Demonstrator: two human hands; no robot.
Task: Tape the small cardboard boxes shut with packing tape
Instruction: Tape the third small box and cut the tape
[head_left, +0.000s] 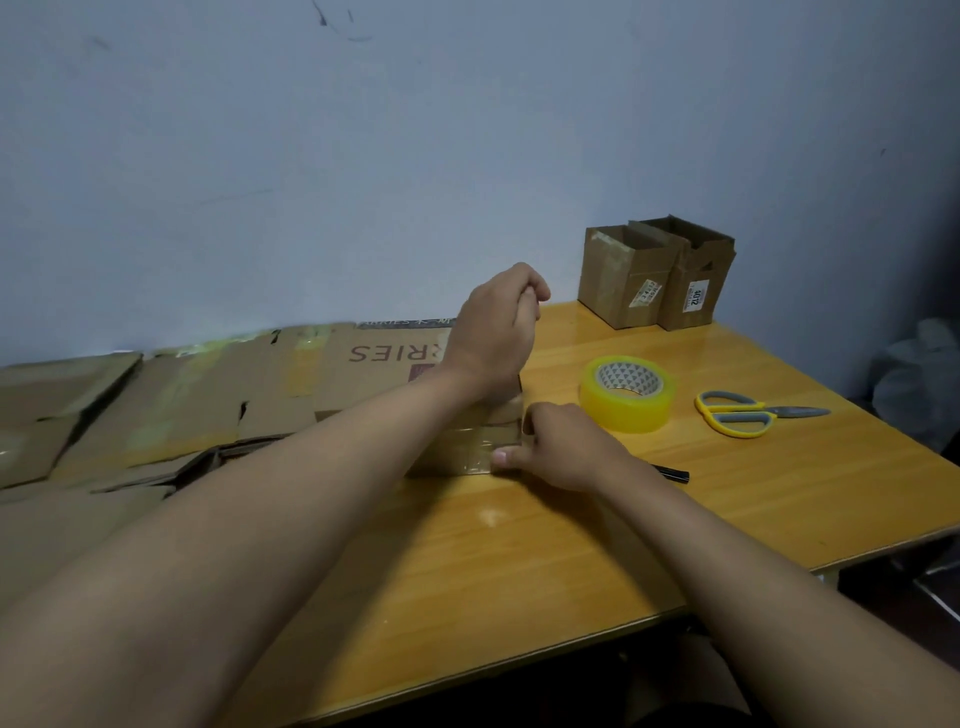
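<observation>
The small cardboard box (462, 447) sat on the wooden table (519, 561) right under both hands, mostly hidden by the left forearm, with a strip of clear tape (475, 452) already shining across the side facing the camera. The right hand (561, 447) was down at the box's right corner, its thumb (506, 457) lying flat along the tape near the bottom edge and the other fingers bent round the corner, so it was gripping the box there. The left hand (493, 332) was raised above the far side of the box with its fingers curled in tight; it looked like they were pinching something thin, maybe the tape end, but I honestly couldn't tell what, if anything, was in there. Just beyond the right hand's knuckles sat the yellowish roll of packing tape (628, 392), lying flat and not touched by either hand. Further out to the right of that were the yellow-handled scissors (743, 413), closed, blades pointing away from the fingers. A black pen-like thing (672, 473) poked out from behind the right wrist. Well past the fingertips, against the wall (467, 130), stood two more small boxes (654, 275) side by side, tops open. Left of the left hand was a pile of flattened cardboard (182, 405).
</observation>
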